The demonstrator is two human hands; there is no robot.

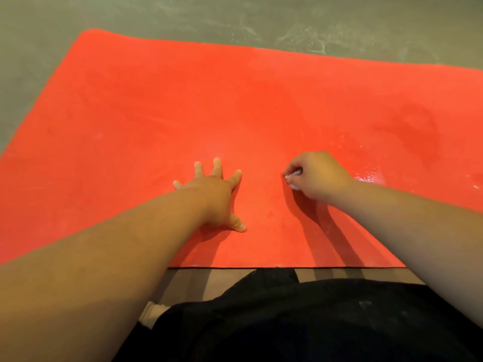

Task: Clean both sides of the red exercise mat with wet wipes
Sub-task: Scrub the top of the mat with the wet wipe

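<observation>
The red exercise mat (183,105) lies flat on the floor and fills most of the view. My left hand (214,194) rests on it near the middle, fingers spread and palm down. To its right, my right hand (316,176) grips a small bunched white wet wipe (294,178) and holds it against the mat. Only bits of the wipe show between the fingers. Wet, shiny patches (368,176) lie on the mat just right of that hand, and a darker damp mark (415,129) sits further right.
Grey-green concrete floor (235,17) surrounds the mat at the back and left. The mat's near edge (261,267) runs just in front of my knees, which are in dark clothing (300,322). A strip of bare floor (198,283) shows between them.
</observation>
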